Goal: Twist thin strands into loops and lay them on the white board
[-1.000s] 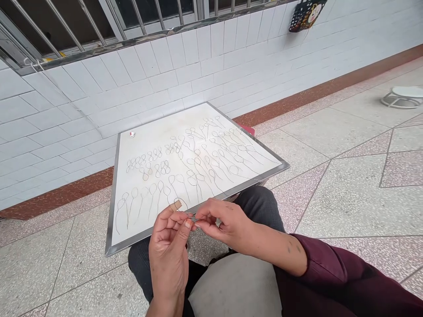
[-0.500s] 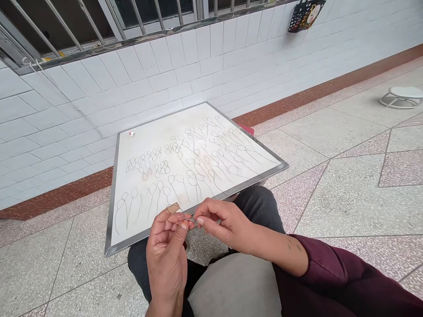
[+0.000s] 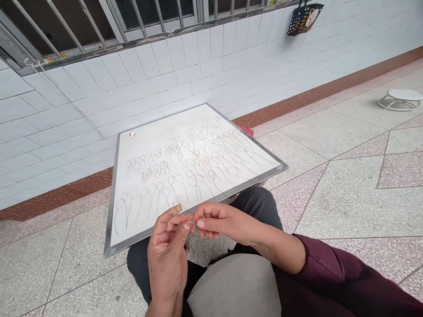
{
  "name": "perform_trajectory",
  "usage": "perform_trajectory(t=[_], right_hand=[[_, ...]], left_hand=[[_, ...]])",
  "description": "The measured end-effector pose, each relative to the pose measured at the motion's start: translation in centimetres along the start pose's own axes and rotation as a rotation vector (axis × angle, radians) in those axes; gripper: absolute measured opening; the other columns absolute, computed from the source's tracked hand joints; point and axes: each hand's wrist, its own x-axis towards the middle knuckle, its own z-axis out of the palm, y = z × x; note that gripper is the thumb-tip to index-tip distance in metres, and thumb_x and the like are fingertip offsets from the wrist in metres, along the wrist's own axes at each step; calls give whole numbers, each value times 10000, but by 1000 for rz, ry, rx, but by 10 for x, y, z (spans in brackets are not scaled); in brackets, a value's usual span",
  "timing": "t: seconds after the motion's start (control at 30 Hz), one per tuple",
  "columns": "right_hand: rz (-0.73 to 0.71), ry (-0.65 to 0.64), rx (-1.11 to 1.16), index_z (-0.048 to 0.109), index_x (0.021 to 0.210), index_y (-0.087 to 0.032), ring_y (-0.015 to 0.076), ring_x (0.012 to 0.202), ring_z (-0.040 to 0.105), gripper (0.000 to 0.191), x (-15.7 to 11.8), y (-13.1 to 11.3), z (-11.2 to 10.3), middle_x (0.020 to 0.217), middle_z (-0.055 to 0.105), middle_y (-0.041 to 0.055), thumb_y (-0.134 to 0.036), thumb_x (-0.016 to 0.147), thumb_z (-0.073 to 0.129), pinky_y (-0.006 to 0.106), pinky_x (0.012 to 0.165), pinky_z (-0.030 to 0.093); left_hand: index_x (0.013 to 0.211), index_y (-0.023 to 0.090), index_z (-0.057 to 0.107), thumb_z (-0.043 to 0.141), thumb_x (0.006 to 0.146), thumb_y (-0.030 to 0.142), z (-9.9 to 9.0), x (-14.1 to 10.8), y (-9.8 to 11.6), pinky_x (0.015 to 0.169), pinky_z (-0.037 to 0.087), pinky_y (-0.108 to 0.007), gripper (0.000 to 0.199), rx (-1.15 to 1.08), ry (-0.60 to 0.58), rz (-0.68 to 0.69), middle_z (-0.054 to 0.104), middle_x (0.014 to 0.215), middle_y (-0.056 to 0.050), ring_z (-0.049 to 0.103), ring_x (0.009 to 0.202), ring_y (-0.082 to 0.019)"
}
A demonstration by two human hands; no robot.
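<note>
Between my hands, just off the table's near edge, is a thin wire loop [image 3: 181, 205], its round part standing above the fingers. My left hand [image 3: 170, 246], with a tan bandage on the index fingertip, pinches the wire between thumb and fingers. My right hand [image 3: 218, 222] pinches the wire's other part close beside the left thumb; the exact end is hidden by the fingers. On the white table [image 3: 158, 127] lie many wire pieces: single loops with tails [image 3: 152, 190] at the front and right, and figure-eight shapes [image 3: 162, 168] at the left middle.
A small white-and-red object [image 3: 132, 135] lies near the table's far left corner. The table stands against a white tiled wall [image 3: 185, 66] with a barred window. A black basket [image 3: 304, 20] hangs on the wall, and a white stool [image 3: 399, 99] stands at the right.
The loop has tilted a little upward and to the right in my fingers. My right hand has turned slightly, and its lower fingers now show beneath the thumb. The table's pieces stay put.
</note>
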Motion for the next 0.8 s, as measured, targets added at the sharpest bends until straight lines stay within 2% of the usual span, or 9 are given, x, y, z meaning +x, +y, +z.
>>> perform_trajectory(t=[0.2,0.37,0.5,0.63,0.8], right_hand=[[45,-4,124,674,865,-154,61,615,496,291,2,2,-1,729,624,-26,-428,849,771,201,537,314],[77,50,152,647,830,-160,58,584,454,340,3,3,-1,712,611,-35,-458,799,807,206,521,281],[23,69,86,625,854,-171,60,574,422,339,3,5,-1,720,606,-44,-472,828,778,211,523,280],[-54,33,37,608,895,-185,59,558,383,333,3,5,0,733,596,-55,-468,836,774,210,518,283],[-127,51,-36,594,928,-199,78,616,464,329,4,5,4,761,603,-45,-485,862,743,219,561,344]], left_hand=[[991,229,717,880,699,251,2,-1,1,775,561,-269,336,7,-32,-12,738,813,10,684,767,-134],[1029,213,710,884,691,278,1,-1,2,780,562,-289,385,34,-31,-13,740,826,-15,687,790,-156],[1026,213,707,895,669,277,1,1,2,787,564,-286,409,40,-19,-5,746,818,-11,690,783,-153],[1045,215,708,897,668,270,1,1,2,806,560,-274,425,49,-7,1,750,839,-13,694,809,-146],[1059,218,721,894,672,270,0,0,3,823,566,-295,427,67,-25,-5,748,857,-21,694,815,-152]])
